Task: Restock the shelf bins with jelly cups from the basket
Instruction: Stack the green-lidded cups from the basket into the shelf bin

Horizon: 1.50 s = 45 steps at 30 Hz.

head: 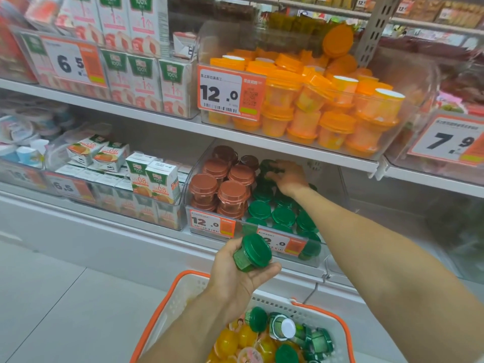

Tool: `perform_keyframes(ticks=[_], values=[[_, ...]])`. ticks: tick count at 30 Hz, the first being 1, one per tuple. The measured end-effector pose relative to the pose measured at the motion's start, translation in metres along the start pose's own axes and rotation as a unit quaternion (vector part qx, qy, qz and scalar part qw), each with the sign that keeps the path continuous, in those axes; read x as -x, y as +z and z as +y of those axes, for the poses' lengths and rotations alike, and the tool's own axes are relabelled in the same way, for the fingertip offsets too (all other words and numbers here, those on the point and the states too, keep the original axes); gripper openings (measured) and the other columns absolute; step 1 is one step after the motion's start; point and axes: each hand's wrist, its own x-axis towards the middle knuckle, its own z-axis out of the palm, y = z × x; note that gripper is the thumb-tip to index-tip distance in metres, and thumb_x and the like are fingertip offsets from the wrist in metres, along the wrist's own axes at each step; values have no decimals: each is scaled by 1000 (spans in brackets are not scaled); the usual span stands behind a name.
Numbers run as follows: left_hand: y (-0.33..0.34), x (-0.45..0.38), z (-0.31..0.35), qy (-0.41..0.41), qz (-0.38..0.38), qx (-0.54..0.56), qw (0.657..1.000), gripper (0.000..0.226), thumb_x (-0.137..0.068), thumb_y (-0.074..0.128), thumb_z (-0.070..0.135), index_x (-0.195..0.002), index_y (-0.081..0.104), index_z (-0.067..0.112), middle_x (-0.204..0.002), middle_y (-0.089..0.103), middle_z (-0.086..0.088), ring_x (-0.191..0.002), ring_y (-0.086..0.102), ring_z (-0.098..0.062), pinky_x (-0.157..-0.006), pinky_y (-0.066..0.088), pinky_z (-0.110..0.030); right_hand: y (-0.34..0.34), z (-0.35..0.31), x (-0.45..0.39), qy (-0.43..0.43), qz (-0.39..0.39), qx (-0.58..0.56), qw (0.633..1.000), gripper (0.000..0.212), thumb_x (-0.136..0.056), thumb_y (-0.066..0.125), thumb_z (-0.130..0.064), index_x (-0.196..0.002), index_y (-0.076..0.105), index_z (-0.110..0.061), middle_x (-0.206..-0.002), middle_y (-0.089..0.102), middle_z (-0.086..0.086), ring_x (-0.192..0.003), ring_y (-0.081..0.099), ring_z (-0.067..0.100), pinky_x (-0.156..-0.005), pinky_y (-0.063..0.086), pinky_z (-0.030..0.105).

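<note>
My left hand point(235, 271) grips a green jelly cup point(252, 253) above the white, orange-rimmed basket point(167, 305), just in front of the lower shelf bin point(262, 233). That clear bin holds brown jelly cups point(225, 187) on the left and green ones point(282, 214) on the right. My right hand point(289, 176) reaches deep into the back of it, fingers curled round a green cup point(268, 167) on the green stack. The basket holds several green cups point(285, 328) and yellow ones point(235, 341).
A clear bin of orange jelly cups point(327, 100) sits on the shelf above, behind a 12.0 price tag point(230, 91). Juice cartons point(152, 176) fill the bins to the left. A 7.9 tag point(450, 140) hangs at right. Grey floor tiles point(65, 297) lie lower left.
</note>
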Motion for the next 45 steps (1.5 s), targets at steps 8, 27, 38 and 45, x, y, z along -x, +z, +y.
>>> perform_keyframes(ticks=[8,27,38,45], values=[[-1,-3,-1,6,8,0,1000,38,-99,47,24,-113,63,-8,-100,62,-24,-77,66,-36,-66,62,-41,14,3,0,-18,48,40,998,60,-76,82,-10,-132,62,-17,-138,58,8,-121,59,28,-108,45,37],[-1,-3,3,24,-12,-12,1000,43,-104,45,32,-119,62,-4,-97,66,-25,-83,69,-36,-59,60,-35,-23,-15,35,-77,72,133,986,42,-86,61,-3,-125,63,-18,-131,62,6,-118,59,28,-102,49,37],[21,17,-6,55,-21,-157,986,65,-102,26,60,-107,64,7,-67,52,-8,-45,44,-19,-36,26,-22,-65,-40,211,-111,-172,-185,961,49,-77,78,-42,-122,68,-25,-114,70,-10,-110,63,9,-96,53,31],[26,27,-6,160,-57,-166,971,35,-93,64,23,-120,48,7,-97,69,-17,-68,65,-23,-56,48,-30,-82,-21,210,0,-231,-428,874,42,-88,65,-16,-129,63,-6,-131,63,16,-123,58,36,-103,49,47]])
